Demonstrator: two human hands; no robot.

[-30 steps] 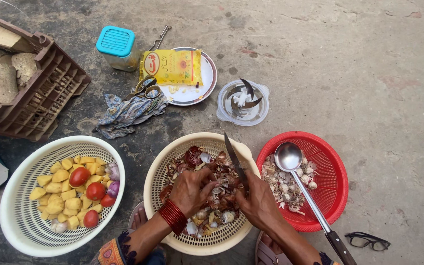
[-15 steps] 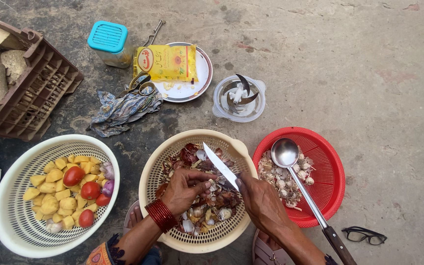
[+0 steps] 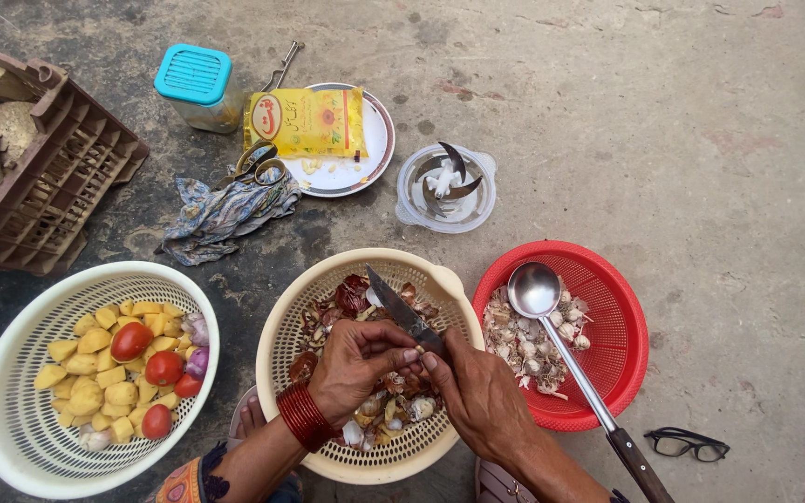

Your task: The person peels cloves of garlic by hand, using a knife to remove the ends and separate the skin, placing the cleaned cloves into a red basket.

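Forearms cut off at bottom frame edge; brown crate point(image 3: 39, 177) cropped at left. What the left hand point(image 3: 358, 365) pinches is hidden under its curled fingers point(image 3: 401, 355); cannot tell if a clove is there.

Cream basket point(image 3: 283, 321) sits directly beneath both hands, its rim close on either side of them. Red basket point(image 3: 628, 307) with garlic and ladle point(image 3: 552, 321) lies just right of the right hand point(image 3: 482, 396). White basket point(image 3: 11, 428) of potato pieces and tomatoes well left of the left fingers. Bare concrete open beyond the fingertips, up to the chopper bowl point(image 3: 446, 186).

Right hand: fingers wrapped tight on knife point(image 3: 402, 312) handle, blade angling up-left over the peels. Left fingers bent together, tips touching the blade base.
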